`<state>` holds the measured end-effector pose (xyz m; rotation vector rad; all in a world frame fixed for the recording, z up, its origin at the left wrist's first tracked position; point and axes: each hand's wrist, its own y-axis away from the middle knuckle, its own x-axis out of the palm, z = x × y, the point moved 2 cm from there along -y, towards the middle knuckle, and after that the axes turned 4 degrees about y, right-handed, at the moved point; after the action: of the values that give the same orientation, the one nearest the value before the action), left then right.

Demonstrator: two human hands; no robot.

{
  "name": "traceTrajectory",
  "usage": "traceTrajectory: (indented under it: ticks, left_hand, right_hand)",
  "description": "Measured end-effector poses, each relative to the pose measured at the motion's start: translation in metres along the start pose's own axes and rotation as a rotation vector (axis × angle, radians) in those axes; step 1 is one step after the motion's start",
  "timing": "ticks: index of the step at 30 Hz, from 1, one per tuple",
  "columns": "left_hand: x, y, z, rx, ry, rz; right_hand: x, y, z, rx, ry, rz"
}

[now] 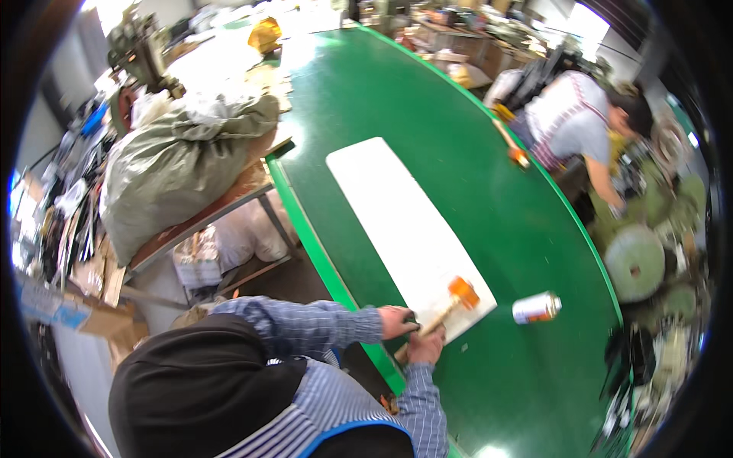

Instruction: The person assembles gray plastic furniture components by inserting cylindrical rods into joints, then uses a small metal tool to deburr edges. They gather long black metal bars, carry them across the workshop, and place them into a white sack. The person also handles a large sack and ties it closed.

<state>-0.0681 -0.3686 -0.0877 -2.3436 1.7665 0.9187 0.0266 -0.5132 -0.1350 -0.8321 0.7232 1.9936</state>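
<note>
My right hand (425, 346) is closed round the wooden handle of a mallet (461, 294). Its orange head rests on or just above the near end of a long white sheet (397, 206). Close beside it, my left hand (395, 322) is closed at the sheet's near left edge, with a small dark thing (412, 320) at its fingertips that I cannot make out. The sheet lies flat on a green table (534, 252). On its right, a white spray can (536, 308) with an orange band lies on its side.
Another orange-headed tool (519, 158) lies at the table's far right edge, near a co-worker (569, 118) bending over machinery (635, 263). Left of the table, a big grey-green sack (175, 172) sits on a bench. Cardboard boxes (103, 313) stand at far left.
</note>
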Motion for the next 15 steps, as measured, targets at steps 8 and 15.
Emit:
traceTrajectory:
  ticks: [8, 15]
  left_hand:
    - [-0.038, -0.062, 0.006, -0.15, 0.198, 0.194]
    - [-0.203, 0.034, 0.069, -0.267, -0.294, -0.532]
  right_hand:
    - [0.003, 0.007, 0.026, 0.092, -0.238, 0.064]
    - [0.093, -0.06, 0.116, -0.188, -0.49, 0.622]
